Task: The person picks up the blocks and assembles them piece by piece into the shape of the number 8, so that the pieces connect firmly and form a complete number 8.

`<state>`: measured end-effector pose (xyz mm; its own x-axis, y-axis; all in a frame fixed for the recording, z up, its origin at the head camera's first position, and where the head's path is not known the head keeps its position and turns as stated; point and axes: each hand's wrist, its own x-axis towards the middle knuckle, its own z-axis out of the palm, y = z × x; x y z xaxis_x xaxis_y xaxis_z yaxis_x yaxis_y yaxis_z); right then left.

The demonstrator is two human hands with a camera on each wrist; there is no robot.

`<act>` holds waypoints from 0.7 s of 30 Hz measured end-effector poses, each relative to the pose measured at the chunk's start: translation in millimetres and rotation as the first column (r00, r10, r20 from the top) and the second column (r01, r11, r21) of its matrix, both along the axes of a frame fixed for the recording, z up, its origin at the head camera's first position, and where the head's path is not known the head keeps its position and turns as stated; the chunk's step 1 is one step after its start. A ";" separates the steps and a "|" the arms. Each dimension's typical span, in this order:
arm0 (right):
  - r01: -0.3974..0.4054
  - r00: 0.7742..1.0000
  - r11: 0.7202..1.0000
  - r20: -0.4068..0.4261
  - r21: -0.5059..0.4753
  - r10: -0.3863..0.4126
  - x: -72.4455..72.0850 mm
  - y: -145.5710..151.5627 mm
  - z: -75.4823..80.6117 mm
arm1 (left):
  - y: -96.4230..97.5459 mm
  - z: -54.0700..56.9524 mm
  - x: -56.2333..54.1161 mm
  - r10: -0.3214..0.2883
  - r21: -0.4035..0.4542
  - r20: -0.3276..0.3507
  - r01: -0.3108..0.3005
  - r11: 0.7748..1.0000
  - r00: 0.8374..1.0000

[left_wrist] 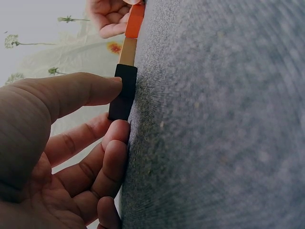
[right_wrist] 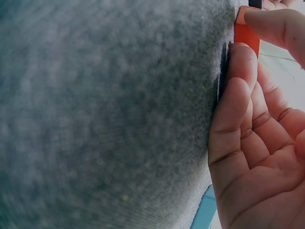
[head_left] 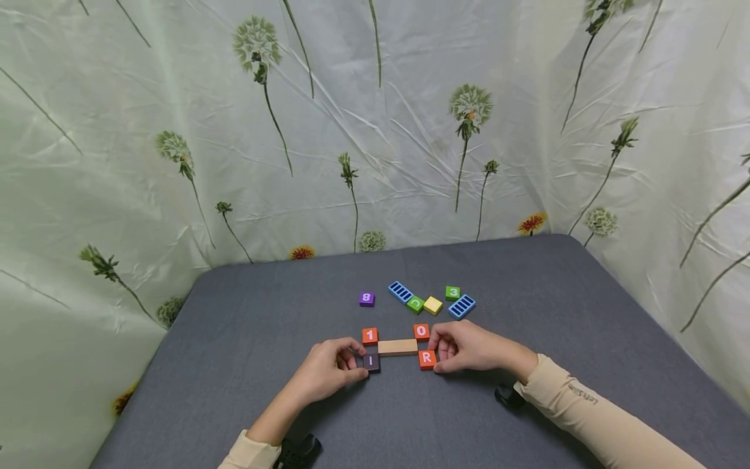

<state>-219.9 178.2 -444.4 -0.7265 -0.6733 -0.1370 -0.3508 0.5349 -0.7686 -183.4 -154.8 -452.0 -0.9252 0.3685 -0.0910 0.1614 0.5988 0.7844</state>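
On the table, a plain wooden block (head_left: 398,348) lies between lettered tiles at its corners. My left hand (head_left: 331,368) pinches the black tile (head_left: 372,363) at the near left corner, thumb on its near side and a finger beyond. At the near right corner, my right hand (head_left: 465,345) pinches the orange R tile (head_left: 427,359); its thumb presses on this tile (right_wrist: 248,31) in the right wrist view. An orange 1 tile (head_left: 370,336) sits just beyond the black one, and an orange 0 tile (head_left: 421,331) just beyond the R.
Farther back lie a purple 8 tile (head_left: 366,299), two blue slotted pieces (head_left: 401,292), a green tile (head_left: 415,304), a yellow tile (head_left: 433,305) and a green 3 tile (head_left: 452,293). A flower-printed curtain (head_left: 410,163) hangs behind the grey table (head_left: 263,312).
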 end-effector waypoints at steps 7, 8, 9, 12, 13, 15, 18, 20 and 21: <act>0.003 1.000 1.000 0.011 0.002 -0.003 0.3 -0.8 2.0 | 0.0 0.5 -0.5 -0.003 -0.002 -0.004 0.003 1.000 1.000; 0.004 1.000 1.000 0.010 0.004 -0.004 0.0 -0.9 2.1 | -0.1 0.8 -0.7 -0.002 -0.002 -0.005 0.002 1.000 1.000; 0.006 1.000 1.000 0.008 0.007 -0.006 -0.3 -1.0 2.1 | -0.3 1.0 -0.8 -0.002 -0.002 -0.007 0.002 1.000 1.000; 0.011 1.000 1.000 0.001 0.011 -0.011 -1.4 -1.0 1.7 | -0.9 1.8 -1.1 -0.001 -0.002 -0.015 0.001 1.000 1.000; 0.013 1.000 1.000 -0.001 0.010 -0.013 -1.7 -1.0 1.5 | -1.1 1.9 -1.1 -0.001 -0.002 -0.019 0.001 1.000 1.000; 0.015 1.000 1.000 0.001 0.012 -0.015 -2.2 -0.7 0.8 | -1.4 1.7 -0.7 -0.001 -0.004 -0.020 0.001 1.000 1.000; 0.017 1.000 1.000 0.009 0.015 -0.017 -2.3 0.0 -0.9 | -1.3 1.0 0.3 -0.008 -0.005 -0.019 0.008 1.000 1.000; 0.016 1.000 1.000 0.016 0.016 -0.017 -2.1 0.5 -1.7 | -1.2 0.3 1.0 -0.012 -0.005 -0.014 0.012 1.000 1.000; 0.016 1.000 1.000 0.018 0.015 -0.017 -2.0 0.6 -2.0 | -1.2 0.2 1.3 -0.014 -0.004 -0.014 0.014 1.000 1.000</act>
